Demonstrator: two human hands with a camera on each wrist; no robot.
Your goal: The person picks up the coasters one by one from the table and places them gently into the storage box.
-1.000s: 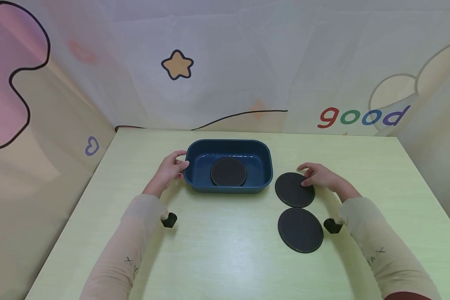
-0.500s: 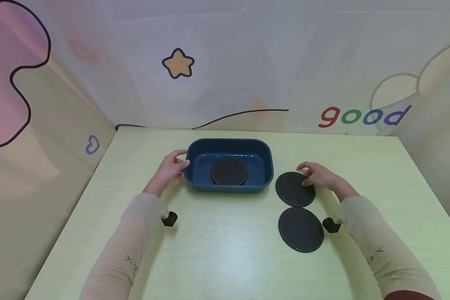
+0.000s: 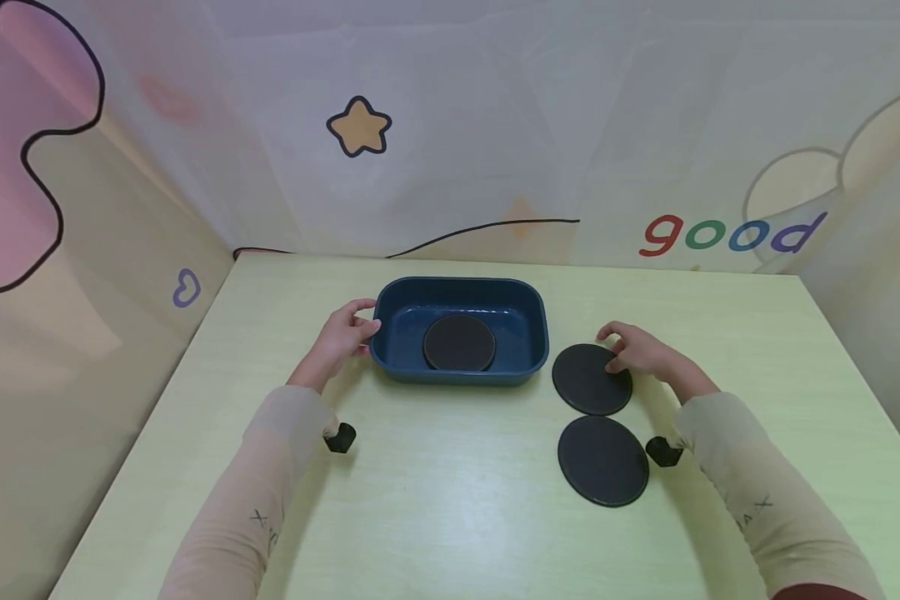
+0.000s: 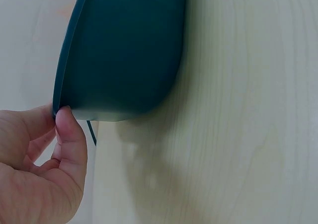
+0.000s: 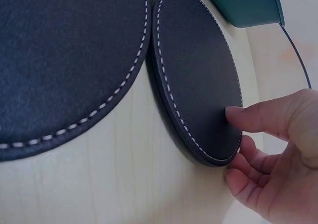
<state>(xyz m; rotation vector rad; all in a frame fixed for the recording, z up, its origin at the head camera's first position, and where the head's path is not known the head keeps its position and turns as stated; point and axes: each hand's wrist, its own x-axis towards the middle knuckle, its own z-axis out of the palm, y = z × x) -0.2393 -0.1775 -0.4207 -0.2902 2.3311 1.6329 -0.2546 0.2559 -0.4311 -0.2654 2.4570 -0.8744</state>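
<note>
No visible change; work seems paused.
Left hand (image 3: 337,340) pinches blue tray (image 3: 523,333), inner coaster (image 3: 459,342) in it, right of that hand; right hand (image 3: 645,352) pinches far coaster (image 3: 583,380), near coaster (image 3: 603,461) left of its wrist.

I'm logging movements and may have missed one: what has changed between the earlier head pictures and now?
Nothing visibly changed; the slight drift includes the backdrop, so it looks like camera motion. The left hand stays at the end of the blue tray, the right hand at the far black disc. The near black disc and the disc inside the tray stay put.
</note>
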